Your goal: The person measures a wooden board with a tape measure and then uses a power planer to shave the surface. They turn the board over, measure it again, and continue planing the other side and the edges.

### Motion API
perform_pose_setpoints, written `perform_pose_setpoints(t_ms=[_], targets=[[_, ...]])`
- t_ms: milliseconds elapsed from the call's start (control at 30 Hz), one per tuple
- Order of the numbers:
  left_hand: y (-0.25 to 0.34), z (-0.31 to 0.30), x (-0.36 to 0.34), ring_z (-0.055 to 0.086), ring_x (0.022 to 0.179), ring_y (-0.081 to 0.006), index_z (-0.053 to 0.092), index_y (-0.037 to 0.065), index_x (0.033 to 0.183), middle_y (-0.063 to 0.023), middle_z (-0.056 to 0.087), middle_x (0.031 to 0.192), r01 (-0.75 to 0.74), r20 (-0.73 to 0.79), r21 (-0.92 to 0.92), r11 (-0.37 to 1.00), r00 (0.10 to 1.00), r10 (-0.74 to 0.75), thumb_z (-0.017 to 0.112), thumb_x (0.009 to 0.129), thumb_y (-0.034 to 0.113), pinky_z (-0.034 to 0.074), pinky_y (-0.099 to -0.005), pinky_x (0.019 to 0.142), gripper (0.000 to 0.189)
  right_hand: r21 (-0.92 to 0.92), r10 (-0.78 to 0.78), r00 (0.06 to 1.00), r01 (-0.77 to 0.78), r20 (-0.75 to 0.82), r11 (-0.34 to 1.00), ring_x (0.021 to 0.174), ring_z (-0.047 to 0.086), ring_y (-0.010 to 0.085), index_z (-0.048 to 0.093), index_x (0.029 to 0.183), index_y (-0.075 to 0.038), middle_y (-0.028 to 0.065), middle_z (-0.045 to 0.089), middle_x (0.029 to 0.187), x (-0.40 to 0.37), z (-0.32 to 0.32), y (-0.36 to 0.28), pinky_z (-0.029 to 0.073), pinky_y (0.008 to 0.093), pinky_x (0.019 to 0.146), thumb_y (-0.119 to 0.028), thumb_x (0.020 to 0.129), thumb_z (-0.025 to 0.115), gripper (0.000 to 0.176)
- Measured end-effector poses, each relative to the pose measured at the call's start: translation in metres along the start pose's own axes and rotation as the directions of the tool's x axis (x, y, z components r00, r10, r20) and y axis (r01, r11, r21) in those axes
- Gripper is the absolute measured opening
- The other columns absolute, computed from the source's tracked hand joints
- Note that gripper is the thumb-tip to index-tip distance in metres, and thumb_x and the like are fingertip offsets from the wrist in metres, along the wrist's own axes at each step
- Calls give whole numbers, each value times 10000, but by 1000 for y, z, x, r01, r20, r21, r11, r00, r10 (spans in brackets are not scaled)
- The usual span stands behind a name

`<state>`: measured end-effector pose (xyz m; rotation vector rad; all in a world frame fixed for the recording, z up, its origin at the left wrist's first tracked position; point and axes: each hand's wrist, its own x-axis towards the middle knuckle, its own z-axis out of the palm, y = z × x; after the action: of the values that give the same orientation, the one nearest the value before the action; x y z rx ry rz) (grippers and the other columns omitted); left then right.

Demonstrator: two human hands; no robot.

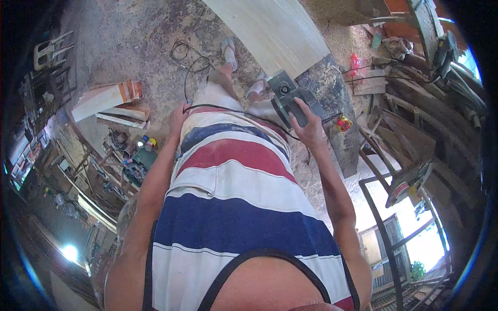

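Observation:
My right hand (309, 125) is closed around the handle of a dark, boxy belt sander (284, 89). The sander is at the near end of a long pale wooden board (277, 36), over the dark bench edge; whether its underside touches the board cannot be made out. At my left hip, my left hand (178, 120) is closed on the black power cord (228, 109). That cord runs across the front of my striped shirt towards the sander and also trails down to the floor.
Loops of cord (189, 56) lie on the dusty floor near my feet. Wood offcuts (104, 101) are stacked to the left, beside a green machine (141, 161). On the right are a dark bench top (337, 114), a red bottle (355, 65) and leaning timber (430, 103).

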<state>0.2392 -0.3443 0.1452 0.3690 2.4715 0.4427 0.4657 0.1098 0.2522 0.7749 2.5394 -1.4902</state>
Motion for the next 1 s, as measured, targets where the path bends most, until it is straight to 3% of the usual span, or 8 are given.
perform_pose_setpoints(t_ms=[33,133,233,433,567,633,733,1000], targets=[[-7,7,-3,715,967,-455,699,92,1189,-220,751,1036,27,-4,-17,1000,1000,-27,564,1036,359,547,-538,810,336,16,0,1000,0,4,1000,1125,735,389,598,1448,-108,227,738,1242,9,3,-4,576,429,953,-161,919,762,556],[-17,22,-12,712,986,-457,720,76,1112,-238,748,1029,151,-72,-40,988,985,-154,542,1046,389,541,-549,818,366,51,46,998,-49,43,998,1164,738,308,610,1428,-65,227,730,1266,40,16,-18,571,379,964,-108,931,765,523],[-1,18,-25,709,998,-464,739,70,1083,-247,746,1022,369,-25,-102,924,927,-373,546,1044,396,534,-562,829,381,-6,-83,996,83,-17,997,1142,746,307,612,1425,-67,222,746,1230,71,28,-32,574,389,965,-119,935,761,515],[-7,49,-44,710,1013,-469,748,80,1204,-243,750,1052,485,-43,-165,859,866,-498,545,1036,465,536,-550,850,466,42,-145,989,146,-34,988,1062,763,364,637,1395,-84,235,773,1112,135,44,-67,578,424,926,-176,915,763,504],[0,52,-45,708,1055,-458,762,65,1177,-249,747,1092,561,39,-303,770,815,-579,545,1030,486,540,-537,881,497,-15,-60,998,60,19,998,1117,747,265,676,1363,-21,224,760,1212,180,52,-103,563,379,983,-143,918,773,471],[-20,70,-42,704,1080,-453,768,49,1154,-264,742,1107,581,110,-404,707,798,-592,541,1033,489,540,-532,901,510,0,-127,992,127,16,992,1081,761,294,674,1364,-41,235,772,1142,208,62,-105,574,393,943,-180,918,767,477],[-43,93,-26,704,1084,-458,770,26,1149,-296,734,1101,642,150,-343,686,758,-634,541,1036,496,539,-534,912,535,-12,-217,976,217,-2,976,1061,766,301,680,1351,-34,237,778,1108,244,74,-119,578,398,925,-189,915,763,470],[-43,65,2,722,998,-489,772,-20,1065,-312,738,1022,636,65,-489,597,709,-702,560,1029,496,551,-553,866,559,-23,-209,978,210,14,977,1023,746,266,706,1314,9,206,774,1136,331,100,-179,572,374,933,-161,899,781,454]])
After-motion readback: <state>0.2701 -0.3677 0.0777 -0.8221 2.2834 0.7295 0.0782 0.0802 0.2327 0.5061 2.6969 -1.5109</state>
